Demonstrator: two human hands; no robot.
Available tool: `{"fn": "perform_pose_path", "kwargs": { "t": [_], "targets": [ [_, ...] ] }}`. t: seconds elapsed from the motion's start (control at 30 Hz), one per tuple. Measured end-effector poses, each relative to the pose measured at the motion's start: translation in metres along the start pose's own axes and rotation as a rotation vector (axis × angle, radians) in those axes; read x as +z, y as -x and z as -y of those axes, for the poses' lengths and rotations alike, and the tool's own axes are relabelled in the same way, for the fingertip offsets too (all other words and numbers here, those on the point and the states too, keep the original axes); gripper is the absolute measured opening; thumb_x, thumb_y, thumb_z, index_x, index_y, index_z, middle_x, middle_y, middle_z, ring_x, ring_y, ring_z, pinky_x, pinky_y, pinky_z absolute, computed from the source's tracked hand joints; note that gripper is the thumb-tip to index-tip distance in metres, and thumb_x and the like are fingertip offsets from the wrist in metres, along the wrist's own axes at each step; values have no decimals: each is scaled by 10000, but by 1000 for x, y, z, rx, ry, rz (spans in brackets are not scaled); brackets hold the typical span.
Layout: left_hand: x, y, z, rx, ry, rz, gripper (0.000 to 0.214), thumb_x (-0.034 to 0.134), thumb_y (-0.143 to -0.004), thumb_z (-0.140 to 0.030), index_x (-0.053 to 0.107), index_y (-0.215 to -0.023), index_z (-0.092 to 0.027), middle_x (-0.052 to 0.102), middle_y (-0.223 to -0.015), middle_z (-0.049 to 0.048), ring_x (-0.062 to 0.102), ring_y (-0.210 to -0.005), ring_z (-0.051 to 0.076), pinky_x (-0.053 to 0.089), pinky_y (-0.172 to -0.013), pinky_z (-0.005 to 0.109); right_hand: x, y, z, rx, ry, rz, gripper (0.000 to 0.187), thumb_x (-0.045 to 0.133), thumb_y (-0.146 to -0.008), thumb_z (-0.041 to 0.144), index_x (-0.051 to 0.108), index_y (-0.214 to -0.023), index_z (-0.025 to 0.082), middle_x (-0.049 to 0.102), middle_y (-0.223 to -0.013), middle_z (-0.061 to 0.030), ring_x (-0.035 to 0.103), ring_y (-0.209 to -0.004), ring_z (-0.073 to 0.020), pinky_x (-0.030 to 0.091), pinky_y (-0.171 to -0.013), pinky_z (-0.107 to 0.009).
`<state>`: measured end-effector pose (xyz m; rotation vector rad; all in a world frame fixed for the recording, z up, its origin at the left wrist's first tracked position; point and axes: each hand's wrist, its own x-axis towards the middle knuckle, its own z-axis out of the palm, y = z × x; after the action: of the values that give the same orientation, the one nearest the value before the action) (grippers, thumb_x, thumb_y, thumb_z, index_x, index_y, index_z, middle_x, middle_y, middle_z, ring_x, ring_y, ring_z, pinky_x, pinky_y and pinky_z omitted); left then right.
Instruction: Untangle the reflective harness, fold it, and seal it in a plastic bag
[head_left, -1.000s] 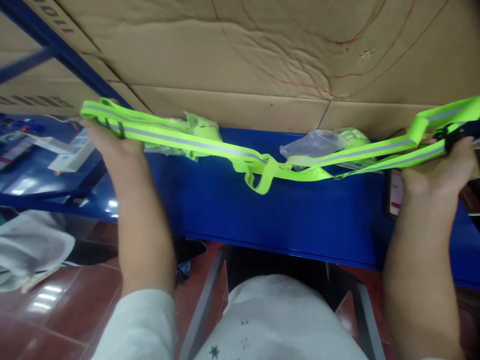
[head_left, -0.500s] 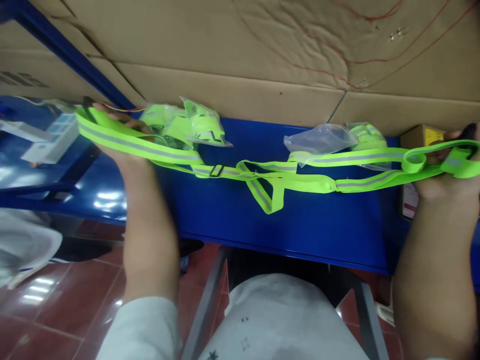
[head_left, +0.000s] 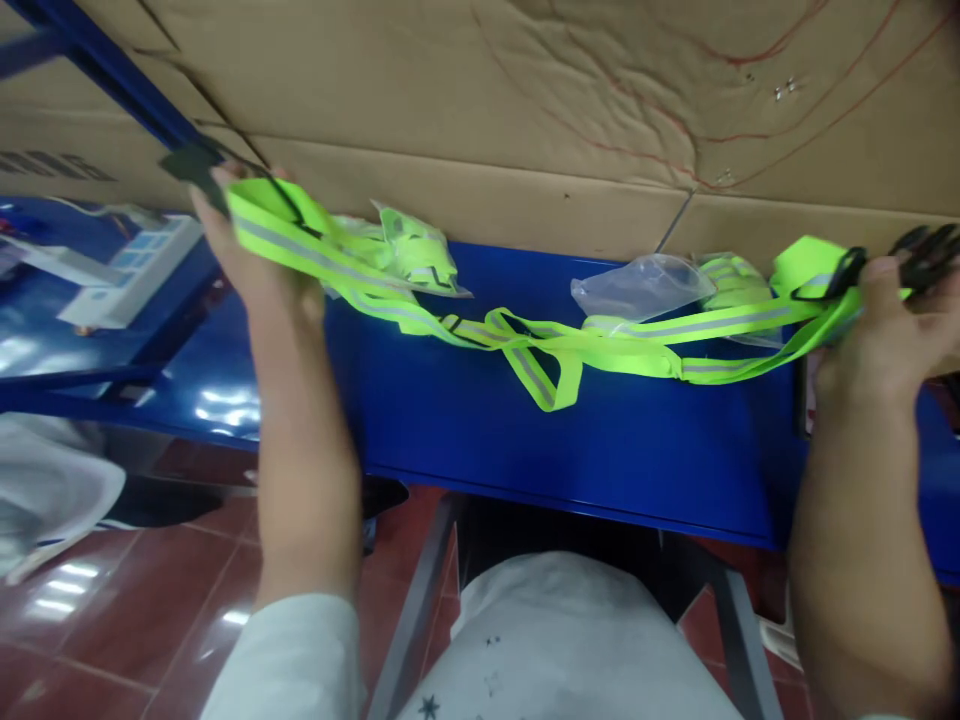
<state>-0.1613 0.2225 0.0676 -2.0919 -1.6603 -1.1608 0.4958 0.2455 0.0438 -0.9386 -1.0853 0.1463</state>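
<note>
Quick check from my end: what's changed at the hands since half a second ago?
The left hand has risen a little with the neon strap, and a dark flat piece now shows plainly there. Black clips have come into clearer view at the right hand. Both hands still hold the strap; the bagged bundles stay put.

From here, the bare right hand [head_left: 911, 325] is cut off at the right edge, the black shape [head_left: 928, 258] at its fingers too blurred to identify; its wrist hides most of a flat, dark-edged object [head_left: 805, 395].
</note>
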Motion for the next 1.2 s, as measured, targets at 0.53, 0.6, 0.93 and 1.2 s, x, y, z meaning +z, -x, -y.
{"fn": "perform_pose_path", "kwargs": {
  "t": [0.53,0.6,0.93,1.2],
  "targets": [
    [30,26,-202,168,444,668,311,549,-966,-251,519,-1263,-167,699,-1089,64,630,-750,150,456,-715,280,48,111,103,-182,390,991,403,673,-997,324,535,-1353,192,725,-1178,-121,738,-914,-238,571,-740,-332],
    [35,20,-209,147,552,757,257,584,-992,-291,590,-1224,-178,726,-1096,44,653,-800,151,471,-756,274,48,110,108,-115,339,1039,366,694,-1011,369,599,-1337,231,749,-1195,-95,751,-917,-227,577,-752,-319],
    [57,45,-219,-24,924,844,336,716,-994,-374,662,-1275,-198,753,-1224,59,708,-1147,212,514,-1006,318,53,119,125,56,110,1116,335,664,-1050,396,667,-1370,299,760,-1337,-48,757,-1141,-232,616,-903,-312],
    [51,49,-221,-288,1042,911,420,798,-927,-482,526,-1087,-206,706,-937,3,649,-831,152,465,-706,238,53,122,129,134,120,1122,359,587,-1086,423,633,-1421,301,757,-1332,-49,759,-1095,-229,621,-875,-324]
  ]
}}
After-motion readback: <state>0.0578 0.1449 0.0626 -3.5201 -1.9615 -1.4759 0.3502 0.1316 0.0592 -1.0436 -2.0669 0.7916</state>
